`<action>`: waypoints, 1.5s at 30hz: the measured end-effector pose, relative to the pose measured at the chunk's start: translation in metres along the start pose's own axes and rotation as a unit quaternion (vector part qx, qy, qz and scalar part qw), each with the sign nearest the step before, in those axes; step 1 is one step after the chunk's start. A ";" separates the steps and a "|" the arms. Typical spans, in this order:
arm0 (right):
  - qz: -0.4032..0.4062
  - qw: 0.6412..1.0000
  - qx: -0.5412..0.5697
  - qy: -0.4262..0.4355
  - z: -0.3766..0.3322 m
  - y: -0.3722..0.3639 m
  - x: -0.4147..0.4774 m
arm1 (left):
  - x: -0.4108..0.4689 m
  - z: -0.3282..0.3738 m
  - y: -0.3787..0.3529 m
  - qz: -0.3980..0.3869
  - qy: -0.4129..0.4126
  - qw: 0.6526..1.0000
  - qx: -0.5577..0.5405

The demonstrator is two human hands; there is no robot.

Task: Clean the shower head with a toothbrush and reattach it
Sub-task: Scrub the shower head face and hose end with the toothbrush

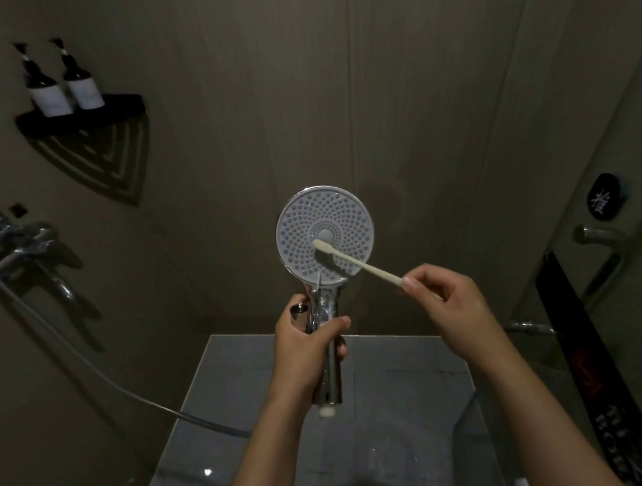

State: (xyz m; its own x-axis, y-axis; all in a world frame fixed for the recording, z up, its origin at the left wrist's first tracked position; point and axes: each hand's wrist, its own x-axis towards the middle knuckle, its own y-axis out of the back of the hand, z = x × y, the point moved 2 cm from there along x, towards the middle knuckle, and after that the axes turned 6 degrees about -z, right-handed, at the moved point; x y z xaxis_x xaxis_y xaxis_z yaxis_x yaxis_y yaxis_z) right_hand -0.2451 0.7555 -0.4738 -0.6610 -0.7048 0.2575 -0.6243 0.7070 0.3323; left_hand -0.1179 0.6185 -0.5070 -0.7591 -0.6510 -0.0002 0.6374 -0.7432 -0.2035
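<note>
Shower head: the shower head (324,235) is off its hose and held upright in mid-air over the grey floor (396,388), nozzle face turned toward the camera.
Left hand: the left hand (306,341) is wrapped around the chrome handle below the face; it also clasps the loose threaded hose end (299,308) against the handle.
Right hand: the right hand (443,303) pinches the tail of the toothbrush (354,257) between thumb and fingertips, the other fingers curled in.
Toothbrush: pale, slanting up and left; its bristle end rests on the nozzle face just beside the centre disc.
Hose: the hose (106,376) trails down from the wall mixer (22,246) on the left and reaches toward the left hand.
Other: two bottles (63,84) stand on a corner shelf (78,115), well apart from the work.
Done: the head is detached and brushing is under way, it seems.
Left: how much of the face is already scrubbed cannot be told in this dim light; finishing the scrub and screwing the hose end back on appear to remain.
</note>
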 end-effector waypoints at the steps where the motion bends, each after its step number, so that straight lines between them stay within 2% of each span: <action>1: -0.014 1.000 -0.009 -0.006 0.002 -0.001 -0.001 | 0.000 0.000 0.000 0.002 -0.001 1.000 0.001; 4: -0.055 0.998 -0.020 -0.022 0.010 -0.007 -0.006 | 0.001 0.001 0.000 0.001 -0.006 1.000 0.010; 8: -0.067 0.997 -0.027 -0.025 0.011 -0.011 -0.009 | 0.000 0.000 0.001 0.005 -0.003 1.000 0.010; 10: -0.071 0.997 0.014 -0.029 0.010 -0.012 -0.010 | 0.001 0.000 0.002 0.008 -0.005 1.000 0.009; 13: -0.039 0.993 0.111 -0.029 0.007 -0.014 -0.011 | 0.001 0.004 0.001 0.008 -0.015 1.000 0.005; 15: 0.001 0.992 0.125 -0.018 0.004 -0.015 -0.011 | 0.001 0.004 0.001 0.007 -0.018 1.000 0.004; 20: 0.039 0.997 0.063 0.010 0.000 -0.019 -0.006 | 0.000 0.004 -0.002 0.008 -0.022 1.000 0.018; 27: -0.027 0.999 0.020 -0.030 0.006 -0.042 -0.017 | -0.002 0.005 -0.003 0.013 -0.022 0.999 0.020; 31: -0.038 0.999 0.027 -0.018 -0.002 -0.049 -0.019 | -0.001 0.004 0.000 0.029 -0.016 0.999 0.007; 35: 0.010 0.994 0.104 -0.023 -0.009 -0.044 -0.020 | -0.001 0.005 0.004 0.018 -0.027 0.999 0.013; 39: 0.070 0.996 0.062 -0.010 -0.011 -0.041 -0.018 | -0.003 0.005 0.005 0.008 -0.024 1.000 0.012; 45: 0.003 1.000 0.000 -0.030 -0.007 -0.056 -0.020 | -0.005 0.007 0.002 0.003 -0.041 0.998 0.043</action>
State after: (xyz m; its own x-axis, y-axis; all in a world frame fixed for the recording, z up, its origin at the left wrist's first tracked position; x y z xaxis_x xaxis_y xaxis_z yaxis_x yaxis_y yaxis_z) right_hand -0.1943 0.7297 -0.4914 -0.6890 -0.6951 0.2052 -0.6194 0.7118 0.3313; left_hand -0.1122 0.6190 -0.5007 -0.7441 -0.6633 0.0799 0.6535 -0.7475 -0.1193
